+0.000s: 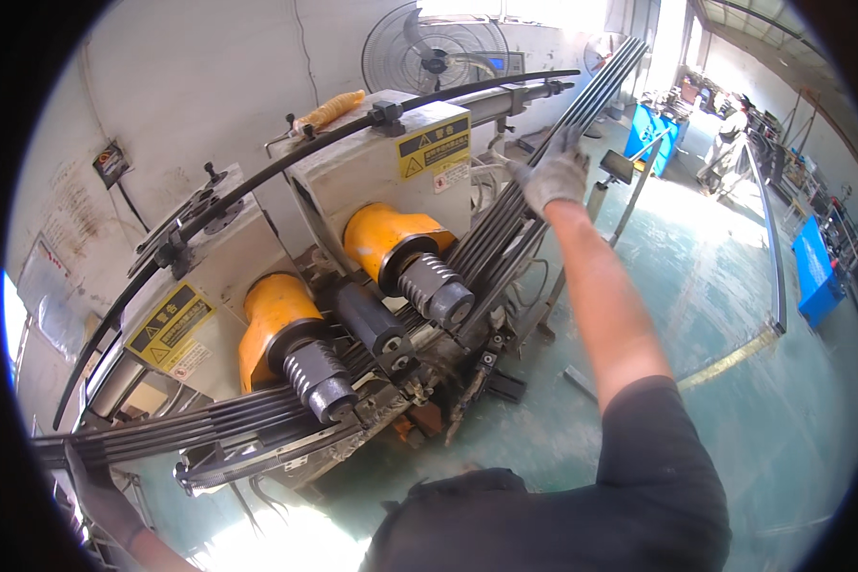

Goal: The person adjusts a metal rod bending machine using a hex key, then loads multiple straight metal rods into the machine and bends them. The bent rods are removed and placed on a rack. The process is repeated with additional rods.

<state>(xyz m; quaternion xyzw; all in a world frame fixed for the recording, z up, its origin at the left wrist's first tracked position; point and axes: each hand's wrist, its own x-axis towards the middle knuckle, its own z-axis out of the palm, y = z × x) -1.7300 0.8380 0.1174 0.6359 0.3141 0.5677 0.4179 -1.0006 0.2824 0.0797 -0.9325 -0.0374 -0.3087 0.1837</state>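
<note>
A bundle of long dark metal bars (491, 250) runs through a machine with two grooved rollers (436, 288). The bars slant up to the far right and out to the left edge. My right hand (555, 179), in a pale work glove, lies over the upper right stretch, its fingers extended along the bars and its thumb apart. My left hand (93, 488), in a dark-looking glove, meets the left stretch of bars (191, 419) from below; shadow and the bars hide its fingers. Orange guards (278, 319) sit behind the rollers, with a black cylinder (372, 319) between them.
A curved black rail (296, 157) arches over the grey machine housings. A fan (436, 62) stands against the wall behind. A post with a flat dark top (617, 168) rises beside the bars. Blue bins (817, 272) and another person (729, 143) are farther right.
</note>
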